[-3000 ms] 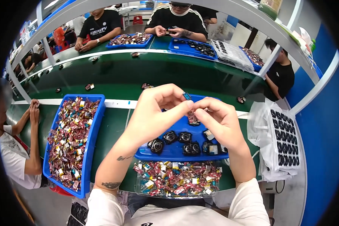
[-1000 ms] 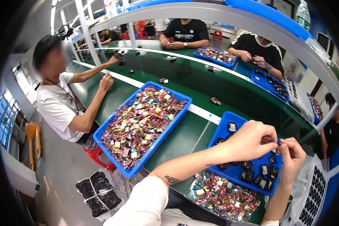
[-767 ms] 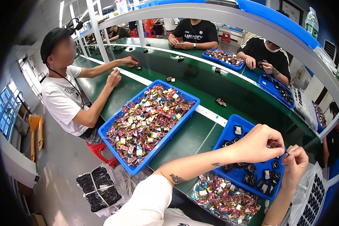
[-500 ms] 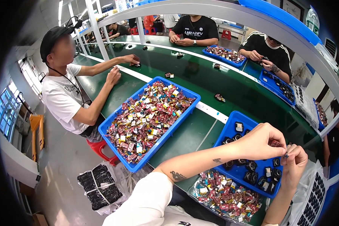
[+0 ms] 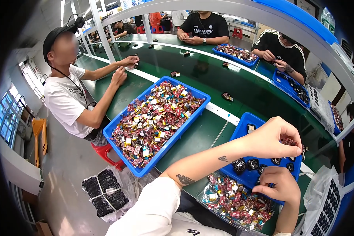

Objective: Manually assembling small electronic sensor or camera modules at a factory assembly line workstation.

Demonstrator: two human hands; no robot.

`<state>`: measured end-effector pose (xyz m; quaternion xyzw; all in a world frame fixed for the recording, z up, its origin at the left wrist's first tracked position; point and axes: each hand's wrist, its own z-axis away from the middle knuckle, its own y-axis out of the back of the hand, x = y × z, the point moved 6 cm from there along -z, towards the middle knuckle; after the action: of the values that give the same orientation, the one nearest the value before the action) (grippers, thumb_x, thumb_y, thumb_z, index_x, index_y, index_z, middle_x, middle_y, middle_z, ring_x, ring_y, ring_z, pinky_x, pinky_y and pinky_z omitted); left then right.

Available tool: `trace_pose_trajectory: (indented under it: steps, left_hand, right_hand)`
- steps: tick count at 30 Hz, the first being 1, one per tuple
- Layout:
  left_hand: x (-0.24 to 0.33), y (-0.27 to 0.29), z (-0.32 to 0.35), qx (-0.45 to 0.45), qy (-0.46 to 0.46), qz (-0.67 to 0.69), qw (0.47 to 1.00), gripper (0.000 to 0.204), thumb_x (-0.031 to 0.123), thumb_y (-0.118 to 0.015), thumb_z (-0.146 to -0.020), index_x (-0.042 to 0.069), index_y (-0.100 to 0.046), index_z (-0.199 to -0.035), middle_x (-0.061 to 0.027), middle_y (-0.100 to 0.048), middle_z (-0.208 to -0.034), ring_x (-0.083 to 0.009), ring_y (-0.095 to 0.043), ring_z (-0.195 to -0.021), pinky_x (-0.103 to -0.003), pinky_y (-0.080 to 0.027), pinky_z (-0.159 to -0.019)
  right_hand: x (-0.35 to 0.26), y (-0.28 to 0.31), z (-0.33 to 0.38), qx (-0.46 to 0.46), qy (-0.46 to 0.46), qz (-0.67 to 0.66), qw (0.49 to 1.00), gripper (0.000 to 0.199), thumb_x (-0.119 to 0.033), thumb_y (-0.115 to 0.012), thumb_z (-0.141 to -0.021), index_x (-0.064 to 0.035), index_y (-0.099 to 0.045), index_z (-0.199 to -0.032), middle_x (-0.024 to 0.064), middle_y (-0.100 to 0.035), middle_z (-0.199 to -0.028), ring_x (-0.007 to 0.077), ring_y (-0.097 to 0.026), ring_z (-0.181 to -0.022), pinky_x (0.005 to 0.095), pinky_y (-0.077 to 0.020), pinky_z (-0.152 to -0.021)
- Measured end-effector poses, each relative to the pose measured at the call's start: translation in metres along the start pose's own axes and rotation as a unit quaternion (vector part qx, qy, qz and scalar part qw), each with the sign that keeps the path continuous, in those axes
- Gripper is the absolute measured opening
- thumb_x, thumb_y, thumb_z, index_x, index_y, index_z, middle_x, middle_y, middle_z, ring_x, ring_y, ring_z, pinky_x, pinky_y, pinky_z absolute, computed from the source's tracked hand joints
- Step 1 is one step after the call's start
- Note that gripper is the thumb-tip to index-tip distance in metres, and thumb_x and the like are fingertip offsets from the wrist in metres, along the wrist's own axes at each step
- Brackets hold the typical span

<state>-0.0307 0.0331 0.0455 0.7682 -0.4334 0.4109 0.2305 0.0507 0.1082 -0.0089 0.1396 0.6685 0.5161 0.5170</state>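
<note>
My left hand is raised over the right-hand blue tray, its thumb and fingers pinched on a small red circuit board. Lower down, my right hand hangs over the tray's near side with its fingers curled in; whatever lies between its fingertips is hidden. Several black round-faced housings lie in the tray, some covered by my hands and forearm. Closest to me, red boards with white and yellow parts are heaped in a clear plastic container or bag.
A large blue tray heaped with similar boards stands to the left on the green table. Beyond it, a dark green belt carries small assemblies. A co-worker sits at left; others sit opposite. Plastic-wrapped black parts lie at right.
My hands have come apart: the right has dropped toward the tray's near side, while the left stays raised with the red board. The co-worker at left has shifted their hands.
</note>
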Motion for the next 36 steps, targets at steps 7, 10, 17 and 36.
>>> trace_pose_trajectory:
  steps: [7,10,17,36]
  left_hand:
    - [0.007,0.013,0.005,0.013,0.031,-0.043,0.998,0.012,0.011,-0.071,-0.079,-0.001,-0.070,-0.083,-0.0029,-0.067,-0.076,-0.0056,-0.059,-0.072,-0.022,-0.048,-0.068]
    - [0.009,0.020,0.003,0.036,0.026,-0.042,0.998,0.011,0.010,-0.072,-0.080,0.000,-0.069,-0.083,-0.0026,-0.066,-0.075,-0.0056,-0.058,-0.069,-0.020,-0.047,-0.062]
    - [0.003,0.018,0.003,0.036,0.043,-0.067,0.996,0.013,0.012,-0.071,-0.082,-0.001,-0.069,-0.085,-0.0022,-0.065,-0.075,-0.0053,-0.058,-0.070,-0.019,-0.046,-0.064]
    - [0.010,0.026,0.006,0.121,0.043,-0.040,0.991,0.010,0.010,-0.067,-0.083,0.000,-0.066,-0.083,-0.0022,-0.063,-0.071,-0.0054,-0.058,-0.061,-0.018,-0.045,-0.054]
  right_hand:
    - [0.000,0.004,-0.014,0.119,0.015,0.151,0.981,0.011,-0.015,-0.065,-0.079,-0.0053,-0.060,-0.077,0.0093,-0.058,-0.080,0.0306,-0.059,-0.074,0.0405,-0.0450,-0.062]
    - [0.007,0.005,-0.017,0.188,0.011,0.113,0.976,0.008,-0.013,-0.060,-0.081,-0.0059,-0.058,-0.084,0.0100,-0.057,-0.081,0.0298,-0.058,-0.078,0.0408,-0.0460,-0.065]
    - [0.032,-0.001,-0.021,0.171,-0.043,0.237,0.955,0.027,-0.015,-0.069,-0.076,-0.0081,-0.060,-0.100,0.0061,-0.061,-0.091,0.0245,-0.057,-0.091,0.0377,-0.0471,-0.073]
    - [0.061,0.019,-0.016,0.279,-0.022,-0.382,0.881,0.018,-0.007,-0.055,-0.091,0.0042,-0.059,-0.105,0.0059,-0.064,-0.090,0.0124,-0.063,-0.083,0.0260,-0.0550,-0.069]
